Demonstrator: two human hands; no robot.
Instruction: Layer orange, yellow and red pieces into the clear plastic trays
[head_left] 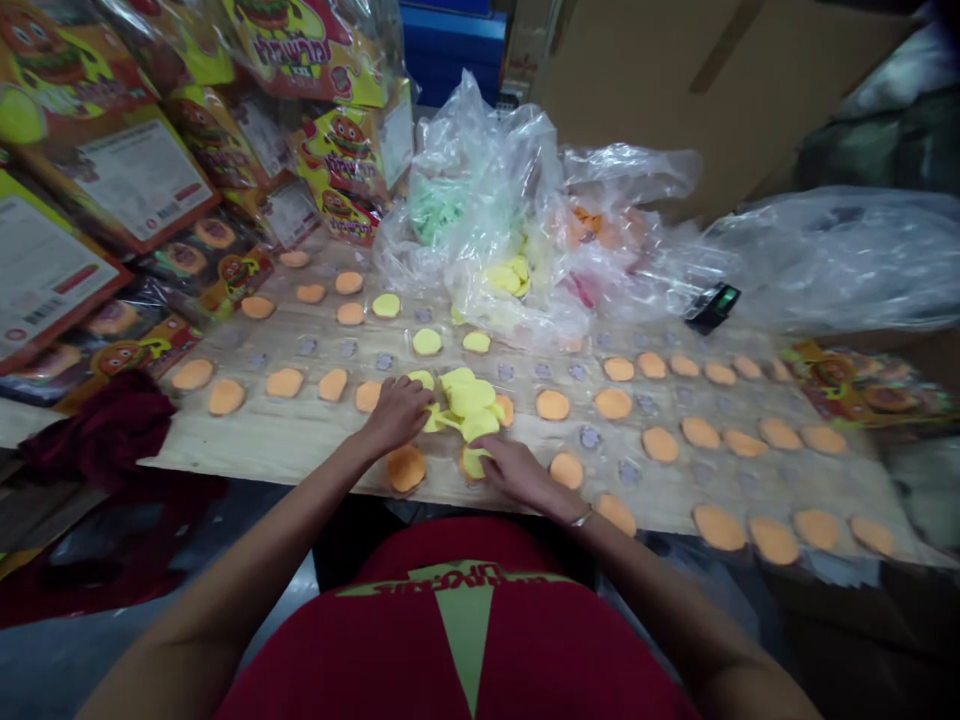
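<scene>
a person's right hand (pixel 519 472) pinches a yellow disc (pixel 474 463) near the front edge of a wooden table (pixel 247 445); the left hand (pixel 400 412) is beside a yellow pile (pixel 469 398), grip unclear. orange discs (pixel 553 405) lie on both sides.

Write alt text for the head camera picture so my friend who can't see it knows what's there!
A person's bare-handed left grip and right grip are at yellow pieces on a wooden table. Rows of orange pieces spread to both sides. Behind are clear plastic bags; colourful packages stand at the left.
</scene>
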